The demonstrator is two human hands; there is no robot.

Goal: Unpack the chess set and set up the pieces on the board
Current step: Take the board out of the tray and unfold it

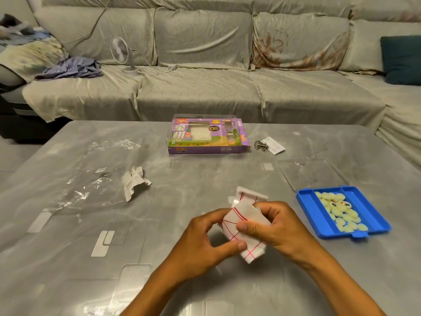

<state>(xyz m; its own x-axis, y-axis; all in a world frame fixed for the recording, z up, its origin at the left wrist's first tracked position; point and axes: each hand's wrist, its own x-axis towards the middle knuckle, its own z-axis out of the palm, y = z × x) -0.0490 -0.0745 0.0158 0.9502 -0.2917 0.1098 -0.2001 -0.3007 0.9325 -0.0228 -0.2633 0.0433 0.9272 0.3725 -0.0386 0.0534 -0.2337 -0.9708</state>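
Observation:
A folded white cloth board [245, 215] with red grid lines is held just above the grey table, near its front middle. My left hand [205, 238] pinches its lower left edge between thumb and fingers. My right hand [271, 224] grips its right side, thumb on top. To the right, a blue tray [309, 213] holds several pale round chess pieces [341, 213], a few with characters facing up. The purple chess set box [207, 135] lies at the table's far middle.
A clear plastic lid [312, 173] lies behind the blue tray. Metal ring puzzles with a white card [271, 144] sit right of the box. A crumpled paper [135, 180] and a clear plastic bag [95, 174] lie at the left. A sofa with a small fan [124, 53] stands behind the table.

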